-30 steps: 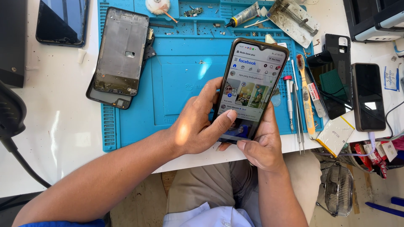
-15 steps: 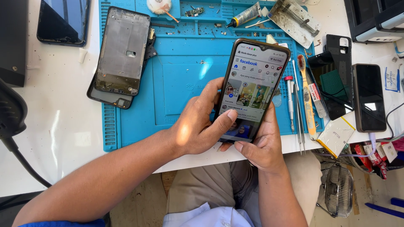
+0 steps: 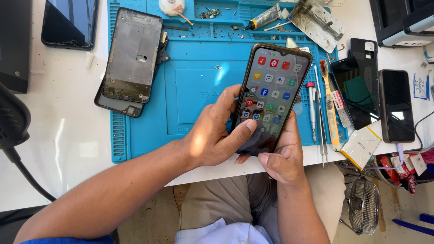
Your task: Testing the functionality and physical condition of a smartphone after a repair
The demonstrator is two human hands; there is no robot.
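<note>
A black smartphone [image 3: 273, 95] with its screen lit on a grid of app icons is held above the blue repair mat [image 3: 194, 95]. My left hand [image 3: 212, 135] grips its left edge, with the thumb lying on the lower screen. My right hand [image 3: 282, 158] cups the phone's lower end from underneath, fingers curled behind it. Both forearms reach up from the bottom of the view, over the table's front edge.
A stripped phone frame [image 3: 133, 54] lies on a phone at the mat's left. A glue tube [image 3: 264, 17] and metal plate [image 3: 318, 23] sit at the top. Screwdriver [image 3: 312, 108], tweezers and brush lie right of the phone, then dark phones [image 3: 395, 105] and a battery [image 3: 360, 147]. A small fan [image 3: 364, 210] stands on the floor.
The phone's screen has switched from a social feed page to the home screen with app icons. My hands have kept the same hold, with the left thumb still on the lower screen.
</note>
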